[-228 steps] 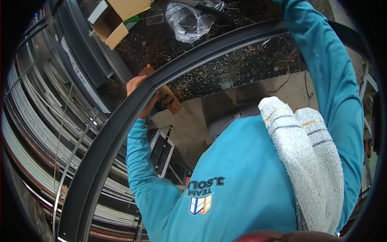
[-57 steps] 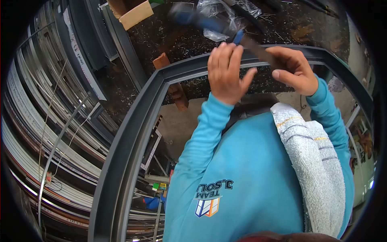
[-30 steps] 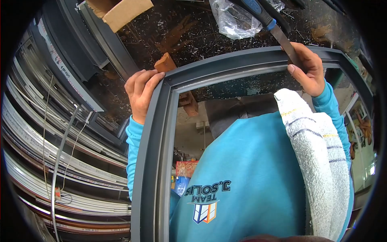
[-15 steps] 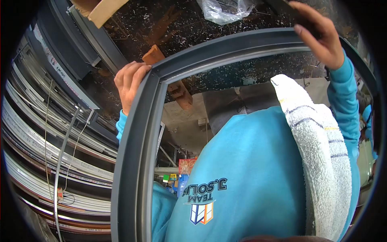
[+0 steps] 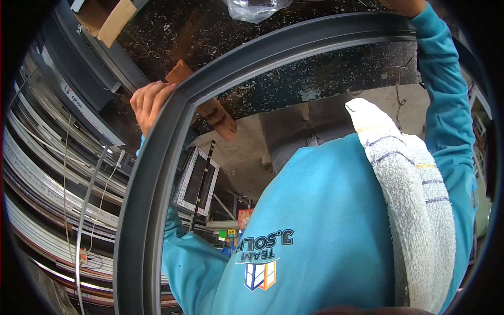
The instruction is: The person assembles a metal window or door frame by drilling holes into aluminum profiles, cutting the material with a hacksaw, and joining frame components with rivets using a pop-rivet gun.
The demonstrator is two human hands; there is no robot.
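Note:
A large dark grey window frame [image 5: 294, 47] stands in front of me, its near corner at left of middle. My left hand [image 5: 149, 105] is closed over the outer edge by that corner, fingers bent around the profile. My right hand [image 5: 407, 6] is at the top right by the far end of the frame's upper bar; its fingers are cut off by the view edge, so its grip is hidden. A white striped towel [image 5: 409, 178] hangs over my shoulder, down the blue sweatshirt [image 5: 325, 210].
Beneath the frame is a dark, speckled worktop [image 5: 336, 73] with a wooden block [image 5: 218, 118] on it. Clear plastic [image 5: 257, 9] and a cardboard box [image 5: 115, 23] lie beyond. Stacked long profiles [image 5: 58, 173] fill the left side. A smaller panel [image 5: 197, 181] leans below.
The frame's corner and my left hand have shifted left and slightly up in view. My right hand has moved up, mostly out of view. More of the panel below shows.

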